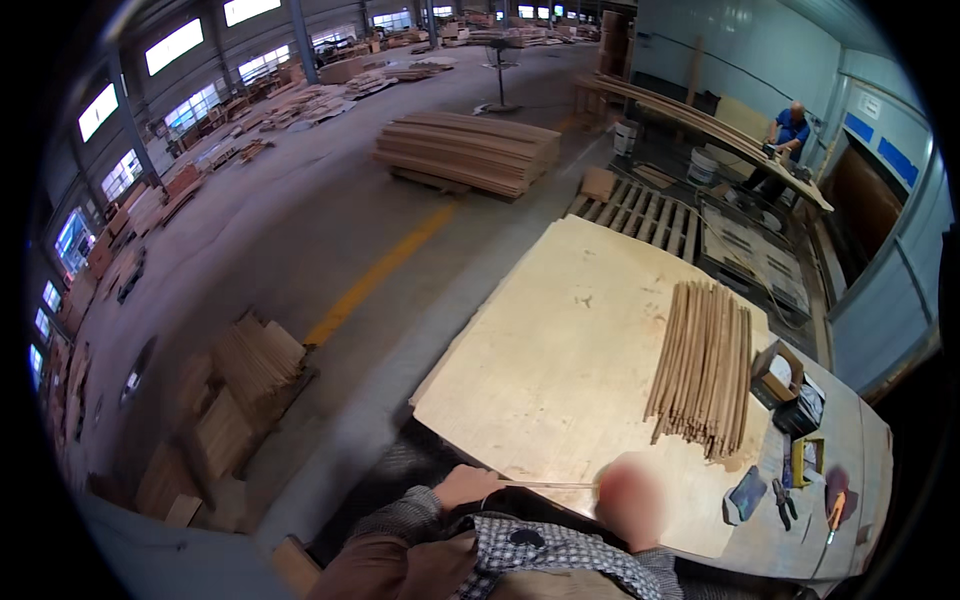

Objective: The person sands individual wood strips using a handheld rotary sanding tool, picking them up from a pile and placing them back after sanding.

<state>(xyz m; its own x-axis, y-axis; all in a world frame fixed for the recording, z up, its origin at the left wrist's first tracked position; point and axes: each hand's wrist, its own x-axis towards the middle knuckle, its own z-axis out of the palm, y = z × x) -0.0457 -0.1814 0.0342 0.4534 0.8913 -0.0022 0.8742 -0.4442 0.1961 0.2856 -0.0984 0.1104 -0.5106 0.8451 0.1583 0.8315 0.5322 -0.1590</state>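
Note:
My left hand (465, 487) is closed round one end of a thin wooden strip (545, 485) at the near edge of the pale plywood-topped table (530, 350). From there the strip runs right toward my right hand (632, 505). A blur covers that hand, so its fingers and its hold on the strip cannot be made out. Beyond it and to the right, a bundle of long, narrow wooden strips (703, 365) lies side by side on the board.
Right of the bundle are open boxes (777, 374), a yellow box (807, 460), pliers (783, 503), an orange-handled tool (836, 512) and a dark blue-grey object (744, 497). Stacked boards (465, 150) and a pallet (640, 213) stand beyond. A co-worker (790, 130) works at a far bench.

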